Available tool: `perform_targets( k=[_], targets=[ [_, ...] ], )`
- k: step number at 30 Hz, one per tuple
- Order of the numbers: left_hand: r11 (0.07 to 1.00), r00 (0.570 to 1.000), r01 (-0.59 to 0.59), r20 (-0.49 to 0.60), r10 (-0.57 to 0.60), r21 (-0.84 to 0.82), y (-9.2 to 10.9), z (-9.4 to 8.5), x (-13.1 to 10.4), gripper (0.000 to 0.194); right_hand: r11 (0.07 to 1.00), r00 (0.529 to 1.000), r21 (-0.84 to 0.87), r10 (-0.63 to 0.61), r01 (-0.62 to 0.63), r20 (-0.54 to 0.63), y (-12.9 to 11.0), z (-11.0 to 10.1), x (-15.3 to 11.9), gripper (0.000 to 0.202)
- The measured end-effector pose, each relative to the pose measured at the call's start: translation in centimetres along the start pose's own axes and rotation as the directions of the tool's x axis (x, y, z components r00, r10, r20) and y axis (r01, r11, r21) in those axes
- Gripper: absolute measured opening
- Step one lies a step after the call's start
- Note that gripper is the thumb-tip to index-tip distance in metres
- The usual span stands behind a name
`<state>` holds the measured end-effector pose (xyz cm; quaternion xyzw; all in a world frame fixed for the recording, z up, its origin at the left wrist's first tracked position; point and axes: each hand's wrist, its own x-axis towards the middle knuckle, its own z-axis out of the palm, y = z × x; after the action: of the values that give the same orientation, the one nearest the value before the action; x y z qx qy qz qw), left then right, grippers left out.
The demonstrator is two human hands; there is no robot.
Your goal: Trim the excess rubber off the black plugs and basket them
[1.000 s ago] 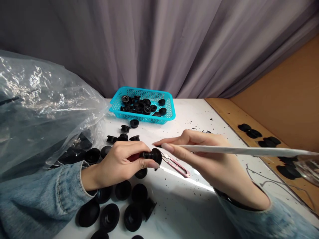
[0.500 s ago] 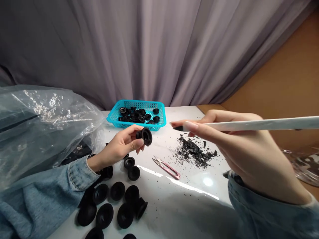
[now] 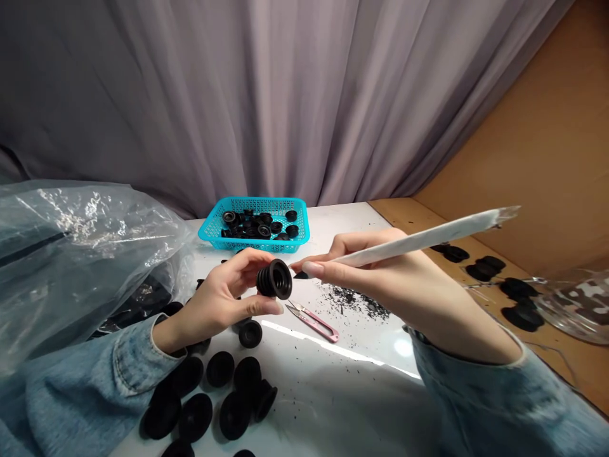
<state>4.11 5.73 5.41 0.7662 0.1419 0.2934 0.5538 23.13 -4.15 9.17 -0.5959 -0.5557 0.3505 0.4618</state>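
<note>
Your left hand (image 3: 221, 298): grip pinching black ribbed part (image 3: 275, 279); right hand (image 3: 380, 270), at its three o'clock: grip pinching white-wrapped tool (image 3: 419, 240).

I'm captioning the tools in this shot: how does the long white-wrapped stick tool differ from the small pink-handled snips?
The long white-wrapped stick tool is raised in the right hand; the small pink-handled snips lie on the glossy white table. The tool is one straight shaft with a black tip; the snips have two silvery blades. Both are slender and pointed.

Loose, faded blue denim sleeves (image 3: 143, 355) with stitched cuffs (image 3: 124, 367), frayed-looking edges.
</note>
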Motion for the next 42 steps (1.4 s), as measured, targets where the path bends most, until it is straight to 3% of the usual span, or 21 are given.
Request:
perform_targets(
  k=[4, 10, 15, 18, 23, 26, 28, 31, 36, 39, 42],
  targets=[
    [1.000, 1.000, 0.023, 0.004, -0.023, 0.010, 0.0, 0.0, -0.3, 0.036, 1.000, 1.000, 0.004, 0.003, -0.004, 0.017, 0.2, 0.4, 0.1, 0.037],
    [0.998, 0.998, 0.053, 0.028, -0.051, -0.039, 0.0, -0.1, -0.6, 0.031, 1.000, 0.999, -0.002, -0.012, 0.012, -0.048, 0.4, 0.6, 0.3, 0.038],
    [0.997, 0.997, 0.046, 0.064, -0.042, -0.065, -0.5, -0.3, -0.9, 0.033, 0.999, 0.999, 0.045, 0.004, -0.005, 0.036, 0.5, 0.6, 0.5, 0.036],
    [0.996, 0.996, 0.047, 0.079, -0.042, -0.073, -0.6, -0.4, -1.1, 0.033, 0.999, 1.000, 0.040, 0.001, -0.001, 0.014, 0.6, 0.8, 0.5, 0.035],
    [1.000, 0.996, -0.020, 0.083, 0.022, -0.024, -0.7, -0.4, -1.1, 0.037, 0.999, 0.999, 0.051, -0.004, 0.006, -0.036, 0.7, 1.0, 0.6, 0.037],
    [0.976, 0.989, -0.145, 0.015, 0.145, 0.165, -1.0, -0.4, -1.0, 0.037, 0.999, 0.999, 0.029, 0.036, -0.036, -0.002, 0.7, 0.9, 0.5, 0.038],
    [0.888, 0.957, -0.271, 0.002, 0.292, 0.372, -1.2, -0.4, -1.1, 0.037, 0.997, 0.997, 0.032, 0.072, -0.072, -0.002, 0.7, 0.9, 0.5, 0.035],
    [0.651, 0.870, -0.419, 0.076, 0.486, 0.633, -1.4, -0.5, -1.2, 0.039, 0.976, 0.992, 0.177, 0.122, -0.127, 0.036, 0.8, 1.1, 0.5, 0.032],
    [0.359, 0.783, -0.462, 0.183, 0.595, 0.811, -2.2, -0.8, -1.7, 0.042, 0.832, 0.960, 0.491, 0.164, -0.259, 0.228, 1.0, 1.7, 0.9, 0.032],
    [0.257, 0.750, -0.490, 0.252, 0.612, 0.833, -2.8, -1.0, -1.8, 0.044, 0.806, 0.956, 0.520, 0.195, -0.282, 0.218, 1.3, 2.2, 1.0, 0.029],
    [0.271, 0.729, -0.488, 0.217, 0.649, 0.829, -2.9, -0.9, -1.7, 0.047, 0.807, 0.964, 0.530, 0.187, -0.261, 0.190, 1.7, 2.6, 1.2, 0.027]
  ],
)
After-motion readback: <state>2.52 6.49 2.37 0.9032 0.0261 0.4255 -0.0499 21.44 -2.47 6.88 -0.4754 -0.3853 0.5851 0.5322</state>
